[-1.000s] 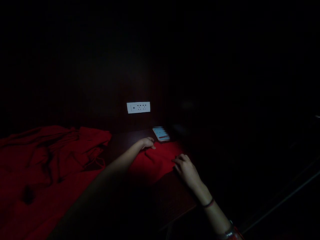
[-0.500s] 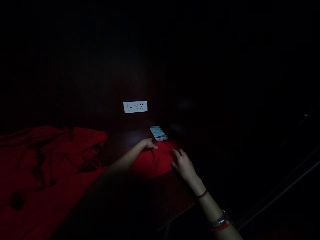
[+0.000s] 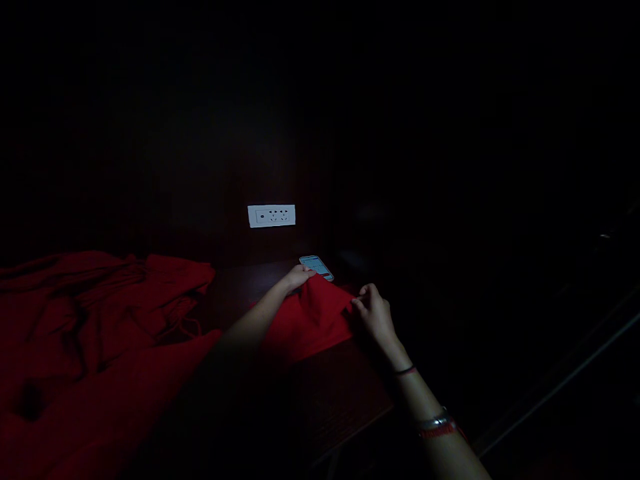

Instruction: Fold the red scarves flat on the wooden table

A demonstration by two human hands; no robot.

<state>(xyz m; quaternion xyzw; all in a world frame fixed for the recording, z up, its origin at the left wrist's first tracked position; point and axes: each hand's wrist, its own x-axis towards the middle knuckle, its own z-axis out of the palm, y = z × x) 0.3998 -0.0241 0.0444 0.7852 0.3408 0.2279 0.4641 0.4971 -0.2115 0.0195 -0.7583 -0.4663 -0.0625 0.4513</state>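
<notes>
A piece of red cloth (image 3: 313, 320) lies partly on the dark wooden surface (image 3: 340, 383), its far edge lifted. My left hand (image 3: 299, 276) pinches that far edge between thumb and fingers. At the cloth's right corner, my right hand (image 3: 375, 312) is closed, thumb and fingertips pinched on the fabric. Just beyond the cloth lies a phone (image 3: 317, 267) with a lit screen, its near end close to my left fingertips. Bracelets sit on my right wrist and forearm. Whether the cloth is a bag or a plain piece I cannot tell.
More red fabric (image 3: 100, 320) with cords is heaped on the left, under and beside my left forearm. A white socket panel (image 3: 271, 216) is set in the dark back wall. The surface's front edge runs below my right arm. Most surroundings are too dark to make out.
My left hand has raised the cloth's far edge slightly. My right hand has gone from loosely spread fingers to a pinch at the right corner, pulling the cloth tauter.
</notes>
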